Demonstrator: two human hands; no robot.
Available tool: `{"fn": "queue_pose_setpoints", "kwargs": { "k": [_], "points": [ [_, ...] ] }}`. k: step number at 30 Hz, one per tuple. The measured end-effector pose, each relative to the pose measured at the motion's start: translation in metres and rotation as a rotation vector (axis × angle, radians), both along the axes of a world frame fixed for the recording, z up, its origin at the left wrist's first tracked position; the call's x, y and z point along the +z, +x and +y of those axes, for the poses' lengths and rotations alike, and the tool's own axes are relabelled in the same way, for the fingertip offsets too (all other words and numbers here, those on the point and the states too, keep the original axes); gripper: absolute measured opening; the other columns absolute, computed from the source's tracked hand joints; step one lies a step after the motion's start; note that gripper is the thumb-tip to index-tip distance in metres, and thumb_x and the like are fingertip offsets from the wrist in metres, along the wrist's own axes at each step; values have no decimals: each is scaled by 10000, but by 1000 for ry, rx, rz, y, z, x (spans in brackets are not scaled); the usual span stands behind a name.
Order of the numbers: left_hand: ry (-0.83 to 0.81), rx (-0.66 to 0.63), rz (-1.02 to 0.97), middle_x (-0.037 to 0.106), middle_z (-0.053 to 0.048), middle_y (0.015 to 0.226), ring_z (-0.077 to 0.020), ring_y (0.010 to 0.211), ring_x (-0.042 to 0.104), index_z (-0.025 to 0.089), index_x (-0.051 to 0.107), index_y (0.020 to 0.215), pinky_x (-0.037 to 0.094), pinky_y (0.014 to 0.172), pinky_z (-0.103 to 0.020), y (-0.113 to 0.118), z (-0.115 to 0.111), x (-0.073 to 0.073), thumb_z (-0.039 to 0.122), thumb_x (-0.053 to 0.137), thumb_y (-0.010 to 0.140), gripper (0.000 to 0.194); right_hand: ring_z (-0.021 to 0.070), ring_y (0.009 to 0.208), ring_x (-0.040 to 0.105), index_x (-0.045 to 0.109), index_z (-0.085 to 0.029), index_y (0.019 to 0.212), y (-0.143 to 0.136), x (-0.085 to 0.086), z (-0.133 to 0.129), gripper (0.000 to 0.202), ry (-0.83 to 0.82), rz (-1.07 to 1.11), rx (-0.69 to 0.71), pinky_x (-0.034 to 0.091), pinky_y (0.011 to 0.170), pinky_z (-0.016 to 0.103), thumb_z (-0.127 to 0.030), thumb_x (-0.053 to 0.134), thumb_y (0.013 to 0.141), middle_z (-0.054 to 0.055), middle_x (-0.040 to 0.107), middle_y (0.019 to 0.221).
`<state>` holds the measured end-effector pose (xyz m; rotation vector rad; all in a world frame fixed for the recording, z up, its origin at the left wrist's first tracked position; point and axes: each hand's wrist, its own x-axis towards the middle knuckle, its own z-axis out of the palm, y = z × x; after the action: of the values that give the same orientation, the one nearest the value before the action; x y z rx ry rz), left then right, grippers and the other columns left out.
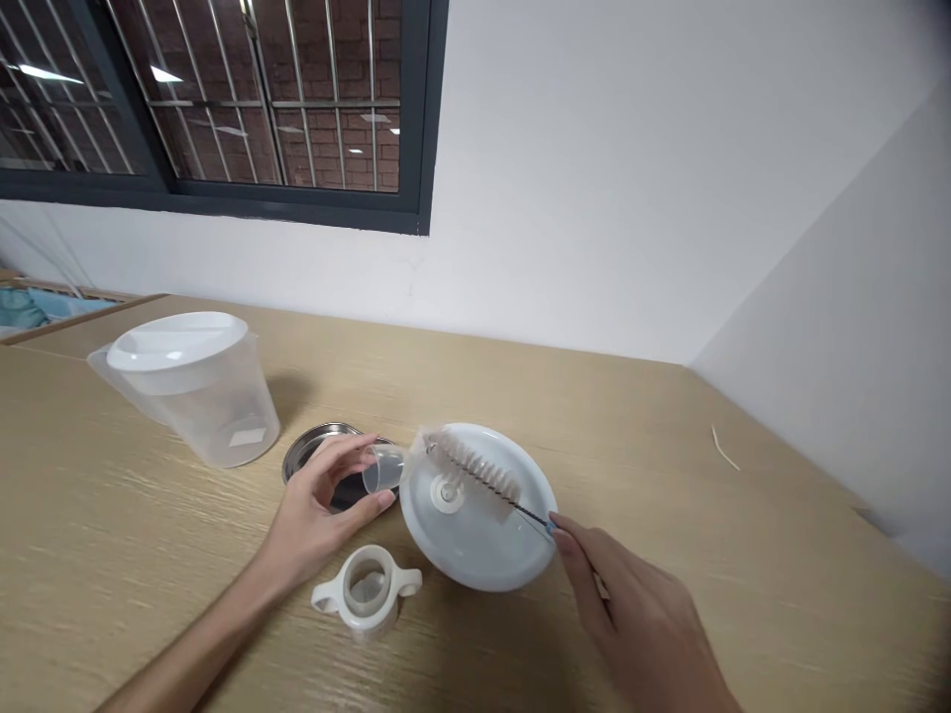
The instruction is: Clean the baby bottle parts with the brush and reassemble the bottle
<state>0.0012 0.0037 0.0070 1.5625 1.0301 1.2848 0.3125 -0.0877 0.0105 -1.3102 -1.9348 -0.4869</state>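
Note:
My left hand [319, 500] is closed around a small clear plastic cup [380, 469], thumb below and fingers above, its round end facing sideways. My right hand [631, 594] pinches the blue-tipped handle of a bottle brush [475, 465]. The brush's white bristles slant up to the left over a pale, shallow bowl [482, 555], and their tip is close to the cup. Whether the tip touches the cup I cannot tell. A white round fitting [447, 492] shows in the bowl. Just below my left hand stands a white two-handled cup [367, 594].
A shiny metal tray [304, 451] lies partly behind my left hand. Further left stands a translucent lidded pitcher [215, 396]. On the right of the wooden table [624, 426] lies a thin white strip [724, 451]. A white wall [565, 198] rises behind.

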Motion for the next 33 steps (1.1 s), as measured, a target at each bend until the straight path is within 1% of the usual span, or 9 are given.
{"fn": "queue_pose_setpoints", "kwargs": {
  "k": [3,6,10,13,19,21,25,29,33],
  "points": [
    [4,27,-31,643,-63,1307,-230,1167,639,312,587,1332,501,1112,-484,1,0,-3,315,870,730,665,108,600,709,680,-163,1031,2,1,-2,235,-24,36,-29,497,536,195,-263,467,1045,6,752,795],
    [27,44,-78,652,-67,1299,-243,1227,631,296,593,1294,497,1133,-487,2,0,-5,285,873,730,630,109,608,714,674,-162,1083,1,4,-7,244,-42,103,-31,494,524,184,-249,448,1048,15,758,800],
    [46,-13,-139,668,-64,1291,-228,1172,679,297,592,1259,559,1065,-445,3,-1,-4,239,860,745,582,94,555,671,643,-157,1164,-1,2,-8,217,-72,61,79,490,523,184,-211,478,1034,19,754,813],
    [85,-17,-125,685,-68,1273,-219,1154,691,287,594,1252,559,1064,-424,3,-2,-3,214,863,738,585,96,598,687,643,-152,1150,0,-2,-4,198,-40,25,115,507,568,186,-194,495,1026,32,758,867],
    [100,-5,-87,692,-89,1276,-230,1177,679,249,588,1240,556,1064,-417,4,0,-2,212,883,706,611,102,544,664,682,-173,1092,3,-1,-8,212,-67,117,11,483,515,195,-239,494,1021,-1,729,757],
    [85,-1,-88,706,-85,1241,-226,1153,688,237,587,1215,559,1058,-414,4,0,-2,217,897,685,614,99,520,650,683,-171,1098,2,0,-10,223,-75,142,34,477,498,190,-235,483,1022,-1,724,736],
    [95,34,-27,726,-82,1208,-229,1136,689,235,584,1202,564,1026,-402,3,-1,-1,236,904,675,616,105,589,678,666,-154,1144,0,-1,-7,203,-44,58,118,508,564,190,-192,521,1007,31,749,825],
    [83,45,58,728,-88,1227,-250,1196,664,251,566,1231,538,1036,-420,2,-4,2,272,880,711,608,100,548,660,683,-152,1043,1,-2,-4,167,2,40,70,481,536,202,-204,527,1009,13,732,773],
    [27,23,96,720,-93,1258,-266,1227,652,259,554,1250,492,1086,-477,2,-6,5,312,861,739,599,102,530,656,695,-164,1056,2,3,-9,219,-50,116,-8,478,527,202,-242,493,1025,10,738,759]
  ]
}}
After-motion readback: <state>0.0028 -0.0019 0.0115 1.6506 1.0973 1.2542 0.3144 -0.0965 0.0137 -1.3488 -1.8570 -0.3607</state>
